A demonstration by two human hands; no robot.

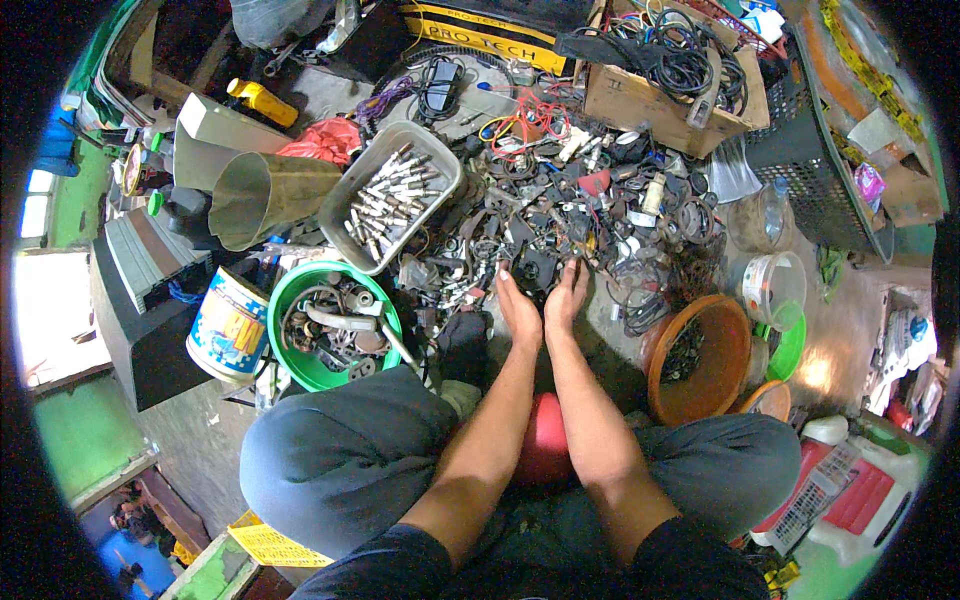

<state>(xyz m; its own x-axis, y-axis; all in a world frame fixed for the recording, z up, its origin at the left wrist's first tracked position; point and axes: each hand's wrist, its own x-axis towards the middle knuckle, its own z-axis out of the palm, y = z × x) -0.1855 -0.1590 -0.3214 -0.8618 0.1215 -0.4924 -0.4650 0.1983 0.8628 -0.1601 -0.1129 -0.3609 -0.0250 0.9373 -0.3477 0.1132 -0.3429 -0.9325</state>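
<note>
My left hand (517,309) and my right hand (566,298) reach to the near edge of a wide heap of small scrap parts (600,190). Their wrists are close together and the palms face each other in a V. Fingers on both hands look stretched out, with the tips at the heap. Dark pieces lie between and just beyond the hands; whether any rest on the palms I cannot tell. Left of the heap stands a grey tub (446,160) of spark plugs (400,195). Nearer on the left is a green basin (275,325) of metal parts.
An orange-brown bucket (735,345) with dark bits stands right of my hands. Behind the heap is a cardboard box (640,105) of cables. A black perforated crate (815,160) stands far right. On the left are a printed bucket (228,325) and a yellow bottle (262,102).
</note>
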